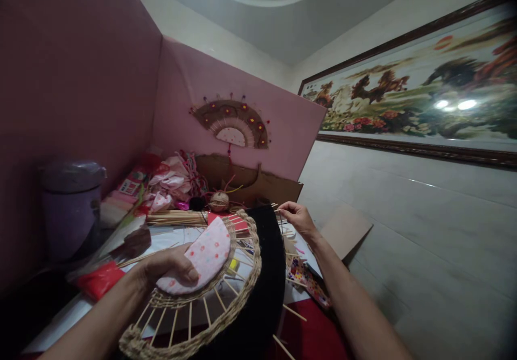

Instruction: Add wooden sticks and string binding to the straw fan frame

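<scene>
A handmade fan (pixel 189 317) of thin wooden sticks and braided twine fills the lower middle, tilted. My left hand (pixel 173 266) grips it at the white half-round fabric pad (pixel 205 252) dotted with coral spots, thumb on top and the other fingers hidden beneath. Along the fan's outer side runs a wide black fabric band (pixel 269 274), with stick ends poking out past it. At the band's upper right edge, my right hand (pixel 297 217) pinches what looks like a dark thread (pixel 281 223), close to the stick tips.
A finished fan (pixel 232 123) hangs on the pink board behind. Below it are a twine ball (pixel 219 202), a bundle of sticks (pixel 177 218) and pink ribbons (pixel 173 177). A lilac bin (pixel 71 209) stands left; a red packet (pixel 100 280) lies near my left forearm. Colourful beads (pixel 307 282) lie right.
</scene>
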